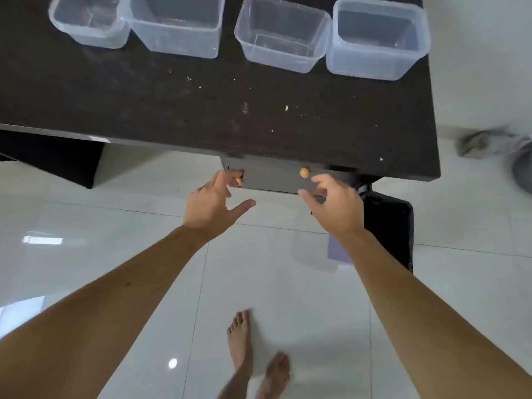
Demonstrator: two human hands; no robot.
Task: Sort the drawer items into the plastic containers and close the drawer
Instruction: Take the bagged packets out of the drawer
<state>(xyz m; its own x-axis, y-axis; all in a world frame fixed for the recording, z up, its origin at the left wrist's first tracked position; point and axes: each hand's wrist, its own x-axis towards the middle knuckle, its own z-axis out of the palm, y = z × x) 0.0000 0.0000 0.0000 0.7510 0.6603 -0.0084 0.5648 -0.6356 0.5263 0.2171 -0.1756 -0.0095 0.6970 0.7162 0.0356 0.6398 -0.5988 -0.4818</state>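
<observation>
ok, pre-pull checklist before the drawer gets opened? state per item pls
1. Left hand on left knob: ok, fingertips at it; full grip cannot tell.
2. Right hand on right knob: not ok, fingers short of it, knob bare.
3. Drawer shut: ok, front sits under the table edge.
4. Four plastic containers ready on the table: ok, all upright, open, nothing visible in them.
5. Drawer contents: cannot tell, hidden.
6. Feet clear of the pull path: ok, standing back on the floor.

Clear plastic containers (283, 36) on a dark brown table (201, 110); tan drawer knobs (304, 172); glossy white floor tiles (273, 283).
</observation>
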